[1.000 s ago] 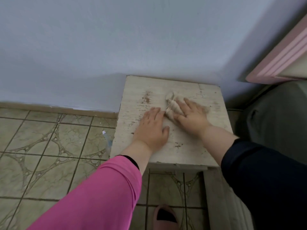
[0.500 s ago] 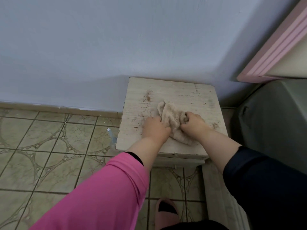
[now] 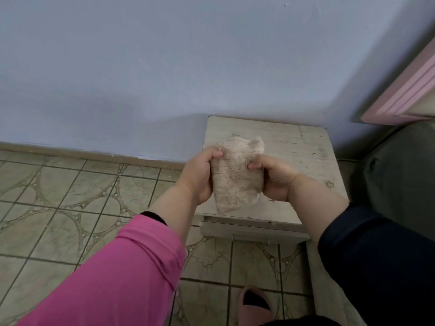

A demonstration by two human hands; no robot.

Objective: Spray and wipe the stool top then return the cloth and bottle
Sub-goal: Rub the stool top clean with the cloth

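I see both hands, left (image 3: 199, 175) and right (image 3: 274, 177), gripping the cloth (image 3: 235, 175) above the stool (image 3: 303, 147). Risk: shaking grit back onto the wiped top.

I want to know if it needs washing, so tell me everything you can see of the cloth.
The cloth is a small beige terry rag, fuzzy and flecked with dark specks. It is bunched and folded, held up above the stool top, pinched between the left hand and right hand. Its lower end hangs free.
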